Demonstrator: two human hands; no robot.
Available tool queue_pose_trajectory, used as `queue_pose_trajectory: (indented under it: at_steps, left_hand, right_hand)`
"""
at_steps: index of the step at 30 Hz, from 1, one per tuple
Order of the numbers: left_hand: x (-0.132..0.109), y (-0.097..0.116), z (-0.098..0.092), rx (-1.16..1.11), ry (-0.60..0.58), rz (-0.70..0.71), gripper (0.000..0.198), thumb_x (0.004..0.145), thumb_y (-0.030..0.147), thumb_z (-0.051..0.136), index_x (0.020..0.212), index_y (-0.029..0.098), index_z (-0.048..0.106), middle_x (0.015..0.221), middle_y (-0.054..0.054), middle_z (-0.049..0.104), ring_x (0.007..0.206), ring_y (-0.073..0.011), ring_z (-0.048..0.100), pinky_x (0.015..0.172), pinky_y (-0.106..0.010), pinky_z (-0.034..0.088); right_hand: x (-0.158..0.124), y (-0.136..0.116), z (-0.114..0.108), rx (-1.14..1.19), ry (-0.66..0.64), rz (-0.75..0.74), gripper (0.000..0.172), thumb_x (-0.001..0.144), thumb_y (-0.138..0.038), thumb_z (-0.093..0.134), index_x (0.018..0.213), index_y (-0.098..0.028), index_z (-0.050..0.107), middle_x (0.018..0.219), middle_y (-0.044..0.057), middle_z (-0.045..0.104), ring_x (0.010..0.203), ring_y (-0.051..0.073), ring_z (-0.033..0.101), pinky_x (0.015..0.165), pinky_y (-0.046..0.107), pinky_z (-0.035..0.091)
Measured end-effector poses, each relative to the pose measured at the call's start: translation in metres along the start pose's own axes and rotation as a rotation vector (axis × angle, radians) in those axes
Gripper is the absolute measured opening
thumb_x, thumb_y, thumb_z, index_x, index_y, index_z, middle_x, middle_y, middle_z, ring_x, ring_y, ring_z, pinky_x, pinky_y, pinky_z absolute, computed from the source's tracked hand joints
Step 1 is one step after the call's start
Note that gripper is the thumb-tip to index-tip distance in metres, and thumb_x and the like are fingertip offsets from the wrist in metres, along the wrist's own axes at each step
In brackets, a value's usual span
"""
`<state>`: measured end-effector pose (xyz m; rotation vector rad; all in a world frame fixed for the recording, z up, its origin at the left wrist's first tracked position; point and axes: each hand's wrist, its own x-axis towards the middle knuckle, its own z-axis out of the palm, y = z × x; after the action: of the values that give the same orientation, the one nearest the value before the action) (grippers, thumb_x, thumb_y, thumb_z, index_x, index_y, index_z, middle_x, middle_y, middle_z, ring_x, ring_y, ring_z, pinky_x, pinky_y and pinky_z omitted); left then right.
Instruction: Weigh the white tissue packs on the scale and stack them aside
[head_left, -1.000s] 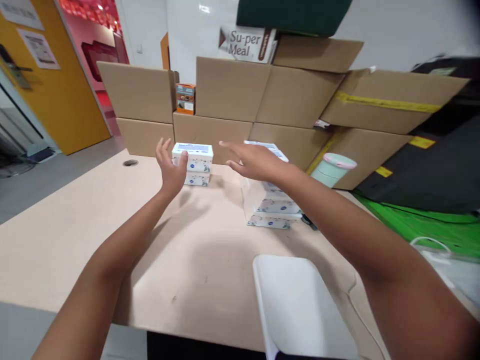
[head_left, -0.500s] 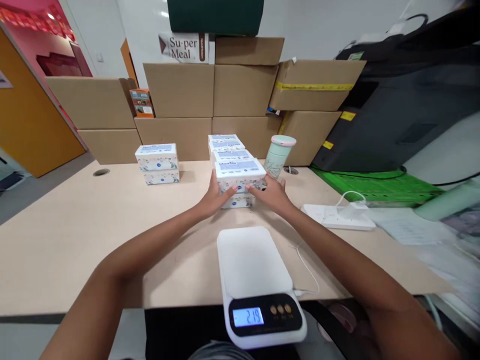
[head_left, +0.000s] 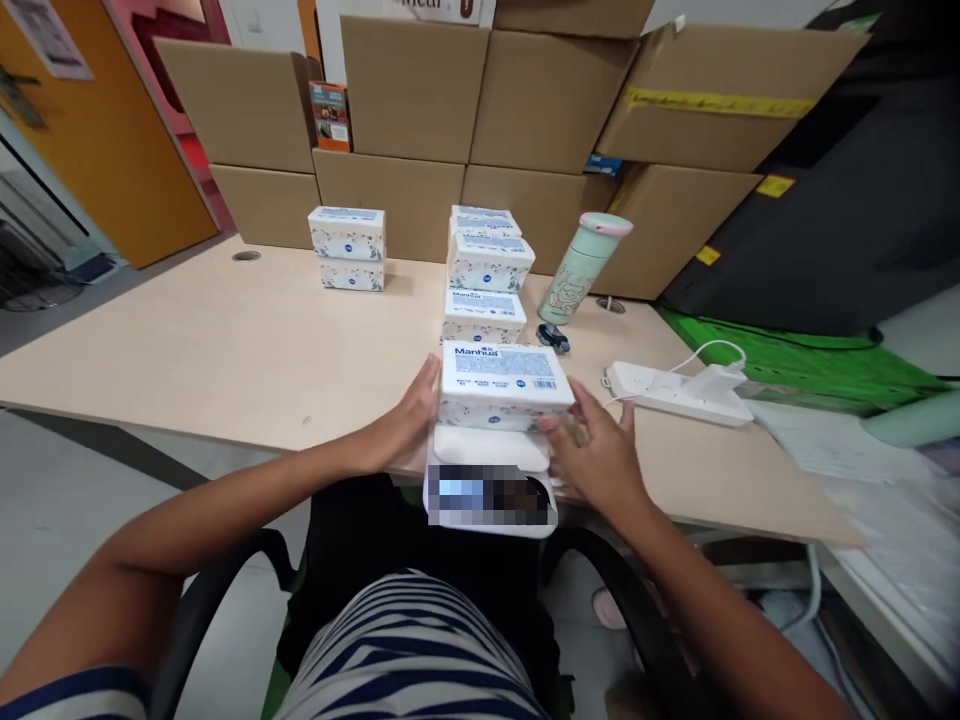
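Versus half a second ago: the tissue pack (head_left: pixel 502 375) is off the near stack and now sits at the white scale (head_left: pixel 491 452), above the back part of its plate; whether it rests there, can't tell. Spot it came from now shows a single lower pack (head_left: pixel 484 312) in front, with taller packs (head_left: pixel 491 262) behind. Two-pack stack (head_left: pixel 349 243) at left, unchanged. View tips further down, striped shirt (head_left: pixel 412 650) now in frame. Text: "Manhua" on top of the pack, barcode at its right, small print unreadable; "Manhua" also on the lower pack. White carton (head_left: pixel 431 8) at the top edge is cut off, only part of "Meal" left. Scale display (head_left: pixel 461 494) is pixelated, no reading; it showed 219 earlier. Grip: pack held between both hands, left hand (head_left: pixel 401 425) with fingers against its left end, thumb unclear; right hand (head_left: pixel 600 445) curved around the right end, thumb at the front corner, fingers parted. Green bottle (head_left: pixel 585 265) stands behind, near the taller packs.
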<state>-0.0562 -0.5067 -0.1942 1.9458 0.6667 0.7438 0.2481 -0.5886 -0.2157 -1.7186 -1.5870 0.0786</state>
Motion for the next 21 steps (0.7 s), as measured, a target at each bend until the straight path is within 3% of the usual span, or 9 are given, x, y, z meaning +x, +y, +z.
queue_pose_trajectory:
  at_steps: [3, 6, 8, 12, 21]
  left_hand:
    - [0.000, -0.002, -0.023, 0.339, 0.147, -0.301, 0.084, 0.110, 0.072, 0.006, 0.181, 0.028, 0.014, 0.190, -0.004, 0.006, 0.176, -0.0324, 0.007, 0.142, -0.054, 0.016]
    - [-0.008, -0.001, -0.047, 0.723, 0.112, -0.479, 0.085, 0.110, 0.068, 0.031, 0.176, 0.014, 0.032, 0.187, -0.015, 0.020, 0.176, -0.0375, 0.006, 0.141, -0.060, 0.004]
    - [-0.016, -0.001, -0.055, 0.894, 0.056, -0.548, 0.085, 0.109, 0.064, 0.034, 0.175, 0.011, 0.032, 0.187, -0.017, 0.020, 0.176, -0.0377, 0.011, 0.141, -0.061, 0.006]
    - [-0.026, -0.003, -0.055, 1.031, 0.033, -0.573, 0.084, 0.109, 0.063, 0.025, 0.176, 0.012, 0.029, 0.187, -0.015, 0.019, 0.175, -0.0349, 0.016, 0.140, -0.057, 0.016]
    - [-0.029, -0.002, -0.054, 0.994, 0.064, -0.526, 0.081, 0.109, 0.062, 0.028, 0.173, 0.012, 0.036, 0.185, -0.018, 0.025, 0.174, -0.0359, 0.020, 0.138, -0.057, 0.020]
  right_hand:
    - [-0.002, 0.027, -0.005, 0.015, 0.153, 0.054, 0.089, 0.103, -0.076, 0.035, 0.166, -0.013, 0.042, 0.143, 0.023, 0.075, 0.144, 0.040, 0.064, 0.130, 0.077, 0.022]
    - [-0.016, 0.059, -0.012, -0.070, 0.189, 0.097, 0.076, 0.105, -0.066, 0.038, 0.158, -0.014, 0.052, 0.146, 0.026, 0.072, 0.145, 0.042, 0.062, 0.126, 0.074, 0.032]
    - [-0.030, 0.076, -0.013, -0.150, 0.245, 0.092, 0.069, 0.103, -0.060, 0.043, 0.153, -0.015, 0.058, 0.149, 0.026, 0.070, 0.143, 0.042, 0.062, 0.126, 0.074, 0.032]
    - [-0.050, 0.092, -0.004, -0.230, 0.459, 0.025, 0.066, 0.101, -0.054, 0.044, 0.151, -0.013, 0.058, 0.148, 0.026, 0.070, 0.143, 0.041, 0.062, 0.127, 0.069, 0.035]
    - [-0.066, 0.106, 0.009, -0.331, 0.508, -0.094, 0.063, 0.102, -0.048, 0.042, 0.151, -0.011, 0.059, 0.150, 0.027, 0.069, 0.142, 0.040, 0.066, 0.124, 0.063, 0.043]
